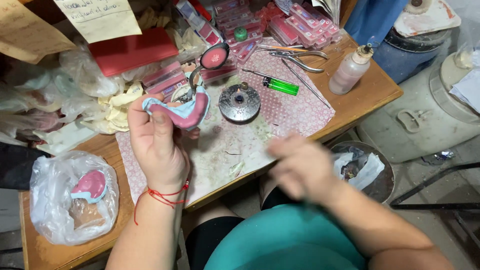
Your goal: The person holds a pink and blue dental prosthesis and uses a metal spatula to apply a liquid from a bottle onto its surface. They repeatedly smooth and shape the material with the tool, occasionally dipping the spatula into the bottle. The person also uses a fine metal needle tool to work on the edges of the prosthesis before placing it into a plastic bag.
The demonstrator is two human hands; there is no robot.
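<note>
Left hand (157,145): raised over the tabletop (370,92), fingers and thumb closed around a pink-and-pale-blue dental cast (186,112); red thread at the wrist. Right hand (300,167): blurred, low by the tabletop's near edge; grip cannot be told. Just beyond the cast: round metal dish (240,102), green lighter (281,86), small red-faced mirror (214,56). Further back: pliers (300,57), pink liquid bottle (351,71), trays of pink boxes (300,22). Near left: plastic bag (72,197) containing another pink cast.
</note>
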